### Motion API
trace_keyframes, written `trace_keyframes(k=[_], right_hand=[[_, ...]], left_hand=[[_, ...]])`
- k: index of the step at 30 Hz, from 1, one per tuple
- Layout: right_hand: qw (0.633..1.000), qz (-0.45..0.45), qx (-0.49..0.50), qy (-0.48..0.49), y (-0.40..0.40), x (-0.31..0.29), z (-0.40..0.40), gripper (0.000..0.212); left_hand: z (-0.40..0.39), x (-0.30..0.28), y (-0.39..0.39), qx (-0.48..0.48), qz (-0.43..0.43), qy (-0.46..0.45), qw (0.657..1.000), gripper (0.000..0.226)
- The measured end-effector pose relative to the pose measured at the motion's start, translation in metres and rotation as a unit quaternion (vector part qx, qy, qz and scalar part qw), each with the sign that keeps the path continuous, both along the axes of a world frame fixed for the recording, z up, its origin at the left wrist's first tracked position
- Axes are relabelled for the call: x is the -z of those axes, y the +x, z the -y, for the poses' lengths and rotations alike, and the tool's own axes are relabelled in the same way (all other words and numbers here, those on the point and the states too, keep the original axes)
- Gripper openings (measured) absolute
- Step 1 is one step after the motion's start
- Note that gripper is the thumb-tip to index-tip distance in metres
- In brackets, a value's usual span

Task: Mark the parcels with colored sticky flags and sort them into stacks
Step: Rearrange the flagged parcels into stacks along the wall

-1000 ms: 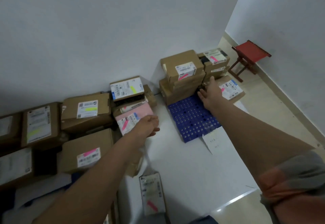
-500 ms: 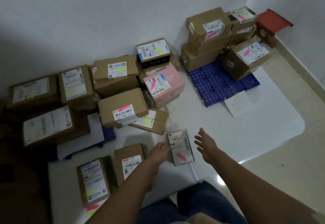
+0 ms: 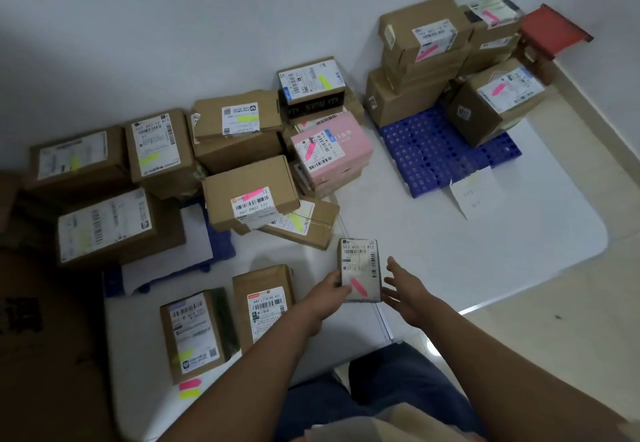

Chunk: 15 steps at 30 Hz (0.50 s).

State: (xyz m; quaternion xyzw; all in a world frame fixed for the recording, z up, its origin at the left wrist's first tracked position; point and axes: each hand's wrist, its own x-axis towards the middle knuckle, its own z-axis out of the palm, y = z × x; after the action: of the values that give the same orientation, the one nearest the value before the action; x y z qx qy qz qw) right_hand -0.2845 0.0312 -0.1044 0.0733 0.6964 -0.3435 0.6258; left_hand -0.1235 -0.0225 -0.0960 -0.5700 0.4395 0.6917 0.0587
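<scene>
left hand (image 3: 330,291) pinches the flat parcel (image 3: 360,270) edge, right hand (image 3: 403,289) spread beside it; looks light, stiff, best gripped by both edges

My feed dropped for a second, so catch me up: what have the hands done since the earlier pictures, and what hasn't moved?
The right hand left the box on the blue pallet and came back beside the small grey parcel, fingers spread, not gripping. The left hand holds that pink-flagged parcel's left edge, as half a second ago. The stacks stayed put.
</scene>
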Motion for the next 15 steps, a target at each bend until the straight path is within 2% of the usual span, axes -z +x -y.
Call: trace_keyframes(k=[5, 11, 15], right_hand=[[0.999, 0.038, 0.019, 0.004, -0.008, -0.006, -0.002, 0.047], [0.998, 0.067, -0.002, -0.022, -0.002, -0.008, -0.005, 0.055], [0.997, 0.058, -0.007, -0.049, -0.008, -0.014, 0.000, 0.049]], left_hand=[[0.006, -0.002, -0.005, -0.041, -0.013, -0.051, 0.998, 0.041], [0.009, -0.008, -0.018, -0.032, -0.082, -0.086, 0.992, 0.038], [0.018, -0.019, -0.034, -0.061, -0.059, -0.124, 0.989, 0.042]])
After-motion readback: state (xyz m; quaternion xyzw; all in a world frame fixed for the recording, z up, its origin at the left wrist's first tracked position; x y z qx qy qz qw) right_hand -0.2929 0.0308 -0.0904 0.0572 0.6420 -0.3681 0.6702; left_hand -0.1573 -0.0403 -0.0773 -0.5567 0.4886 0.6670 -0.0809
